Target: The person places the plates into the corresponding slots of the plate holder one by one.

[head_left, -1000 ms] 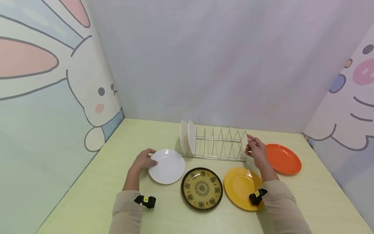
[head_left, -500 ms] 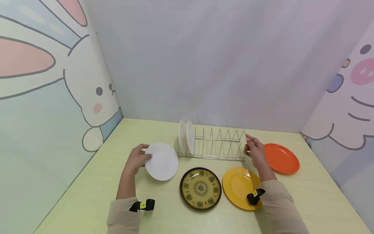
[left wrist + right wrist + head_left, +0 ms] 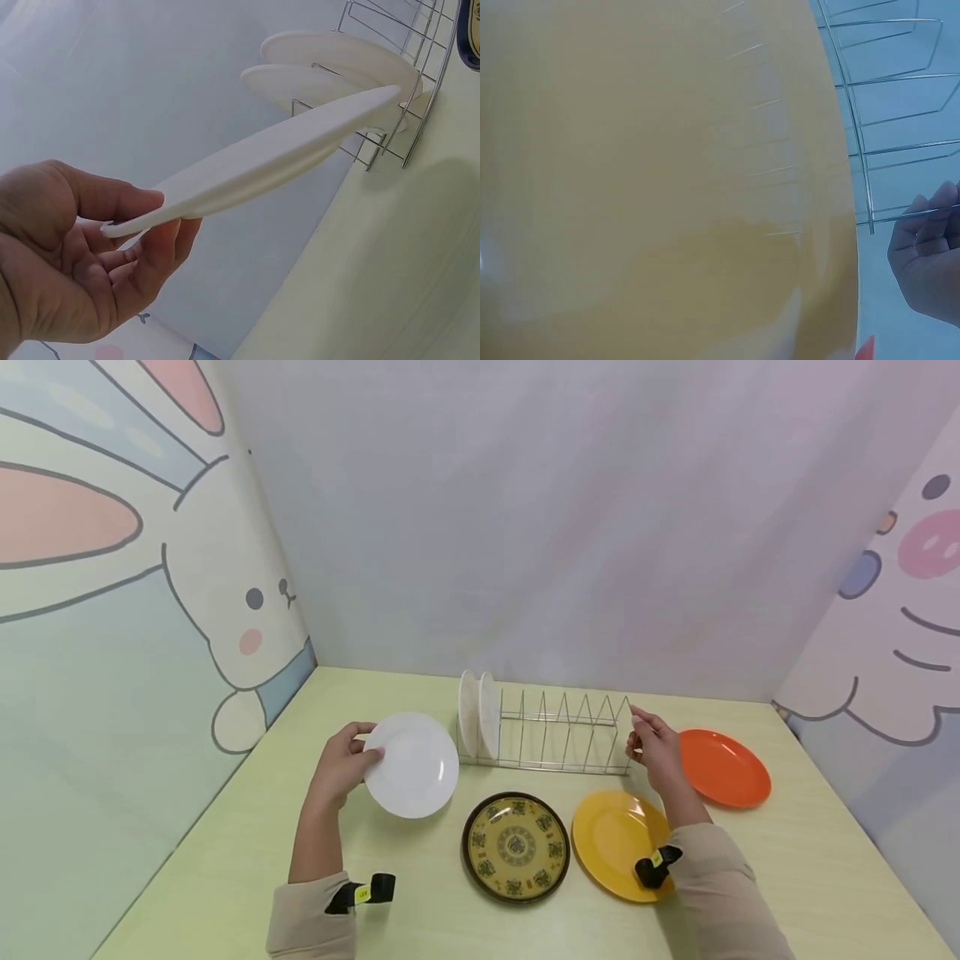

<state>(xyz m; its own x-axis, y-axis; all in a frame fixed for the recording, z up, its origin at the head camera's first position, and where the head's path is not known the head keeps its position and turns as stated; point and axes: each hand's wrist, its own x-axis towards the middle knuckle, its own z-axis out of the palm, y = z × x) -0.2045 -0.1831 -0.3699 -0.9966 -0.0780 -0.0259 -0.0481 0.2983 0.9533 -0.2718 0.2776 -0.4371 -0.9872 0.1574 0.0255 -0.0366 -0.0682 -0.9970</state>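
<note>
My left hand (image 3: 341, 764) pinches the left rim of a white plate (image 3: 414, 766), thumb on top and fingers beneath. In the left wrist view that plate (image 3: 262, 157) is tilted and lifted off the table. Two white plates (image 3: 489, 717) stand on edge at the left end of a wire dish rack (image 3: 562, 767). At the rack's right end, my right hand (image 3: 656, 750) holds the end wire. The right wrist view shows its curled fingers (image 3: 930, 232) at that wire, with part of the hand cut off by the frame edge.
Before the rack lie a brown-rimmed patterned plate (image 3: 516, 847) and a yellow plate (image 3: 618, 843), the latter partly under the right wrist's camera. An orange plate (image 3: 726, 768) lies right of the right hand. Walls (image 3: 525, 527) stand behind and at both sides.
My left hand has lifted the white plate off the table, moving it up and slightly left while tilting it. The right hand has stayed at the rack's end.
</note>
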